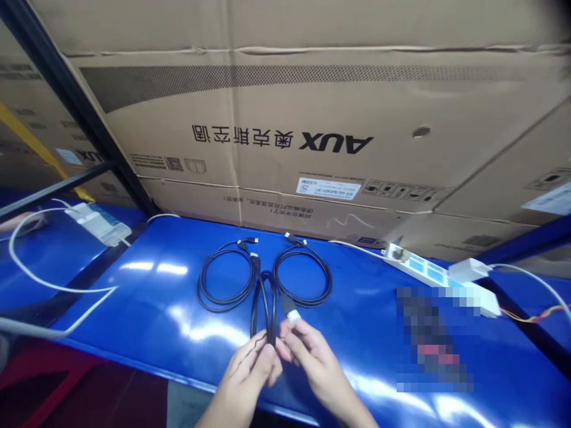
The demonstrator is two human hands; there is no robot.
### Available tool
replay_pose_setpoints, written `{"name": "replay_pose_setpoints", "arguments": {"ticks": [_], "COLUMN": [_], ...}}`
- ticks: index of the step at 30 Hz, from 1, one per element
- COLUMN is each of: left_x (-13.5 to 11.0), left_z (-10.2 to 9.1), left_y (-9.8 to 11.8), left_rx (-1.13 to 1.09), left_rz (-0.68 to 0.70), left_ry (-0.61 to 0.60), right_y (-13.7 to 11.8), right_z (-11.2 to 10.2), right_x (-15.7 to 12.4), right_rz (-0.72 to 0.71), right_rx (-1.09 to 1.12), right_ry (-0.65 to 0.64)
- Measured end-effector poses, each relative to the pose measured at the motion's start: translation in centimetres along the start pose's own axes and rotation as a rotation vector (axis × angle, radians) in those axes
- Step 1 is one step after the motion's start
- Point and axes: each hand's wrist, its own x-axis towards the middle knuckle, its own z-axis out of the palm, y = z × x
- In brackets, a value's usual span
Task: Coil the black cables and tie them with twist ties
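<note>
At the near edge of the glossy blue desk [147, 321], the left hand [250, 371] and the right hand [312, 356] meet, each grip pinched on the same thin black cable [269, 300]; its narrow folded loop rises from the fingers, and its black plug with a silver tip [289, 310] sticks out just above the right hand. Just beyond, a left coiled black cable [201, 288] and a right coiled black cable [329, 285] lie flat on the desk, with the held loop between them. Farther right lies a white power strip with blue sockets [426, 270], and large brown cardboard boxes [312, 89] wall off the far side.
</note>
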Motion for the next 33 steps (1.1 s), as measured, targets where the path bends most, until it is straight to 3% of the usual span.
{"name": "replay_pose_setpoints", "arguments": {"ticks": [6,15,19,30,33], "left_x": [1.0,2.7,2.5,1.4,1.0], "left_z": [-0.6,-0.9,-0.3,0.3,0.3], "left_y": [1.7,1.4,1.8,2.0,2.1], "left_rx": [-0.274,-0.305,-0.229,0.056,-0.034], "left_rz": [-0.03,-0.098,-0.052,0.006,-0.017], "left_ry": [-0.253,-0.369,-0.308,0.063,0.087], "right_y": [-1.0,-1.3,-1.2,-1.6,-1.8], "right_z": [-0.8,-1.5,-1.3,-0.3,0.0], "right_x": [0.0,0.3,0.3,-1.2,-1.5], "right_rz": [0.0,0.007,0.021,0.019,0.003], "right_rx": [-0.048,-0.074,-0.039,0.149,0.206], "right_ry": [-0.002,-0.062,-0.077,0.009,-0.023]}}
